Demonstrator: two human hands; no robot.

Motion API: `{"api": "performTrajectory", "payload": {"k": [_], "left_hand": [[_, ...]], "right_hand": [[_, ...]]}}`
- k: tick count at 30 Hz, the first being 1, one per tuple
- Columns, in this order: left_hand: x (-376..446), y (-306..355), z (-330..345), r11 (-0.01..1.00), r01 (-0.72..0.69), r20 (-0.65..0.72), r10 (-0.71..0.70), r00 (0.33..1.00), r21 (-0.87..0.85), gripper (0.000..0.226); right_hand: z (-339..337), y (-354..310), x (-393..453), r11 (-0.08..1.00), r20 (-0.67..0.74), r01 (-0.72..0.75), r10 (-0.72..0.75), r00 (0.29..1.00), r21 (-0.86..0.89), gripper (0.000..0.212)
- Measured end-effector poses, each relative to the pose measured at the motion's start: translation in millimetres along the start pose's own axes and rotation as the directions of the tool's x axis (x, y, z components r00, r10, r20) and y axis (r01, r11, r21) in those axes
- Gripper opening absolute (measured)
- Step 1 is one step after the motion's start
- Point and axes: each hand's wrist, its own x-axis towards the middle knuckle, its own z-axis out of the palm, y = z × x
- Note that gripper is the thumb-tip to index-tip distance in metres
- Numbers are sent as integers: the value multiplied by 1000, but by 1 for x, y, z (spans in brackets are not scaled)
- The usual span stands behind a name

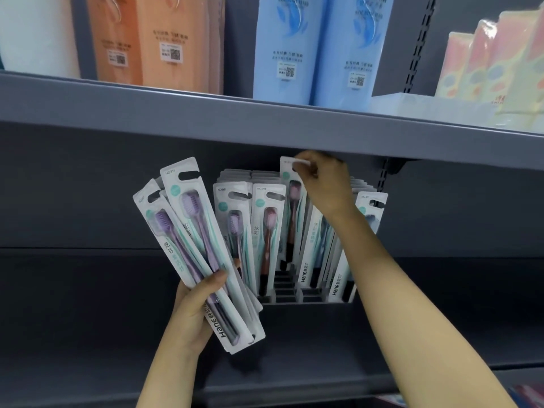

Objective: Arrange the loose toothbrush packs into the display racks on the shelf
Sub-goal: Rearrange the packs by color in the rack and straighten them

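My left hand (192, 312) grips a fanned bundle of loose toothbrush packs (194, 240) with purple brushes, held left of the display rack (290, 297). The rack stands on the grey lower shelf (323, 334) and holds rows of upright packs; its front slots are partly empty. My right hand (325, 184) pinches the top of one pink-brush pack (291, 219), which stands upright in the rack's middle rows, higher than its neighbours. A blue-brush pack (369, 216) stands at the rack's right end.
The upper shelf's edge (265, 125) hangs just above my right hand. On it stand orange boxes (164, 39), blue boxes (318, 45) and pastel packets (500, 63). A slotted upright (382, 175) runs at the right of the rack.
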Motion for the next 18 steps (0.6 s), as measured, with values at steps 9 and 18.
{"api": "performTrajectory", "payload": {"k": [9,18], "left_hand": [[-3,0,-3,991,97,-9,-98,995,-97,97],[-10,-8,9,958,173,88,-157,984,-228,62]], "right_hand": [[-14,-17,-17,999,-218,48,-48,975,-5,18],[-10,-15,-62,965,30,-58,52,998,254,21]]}}
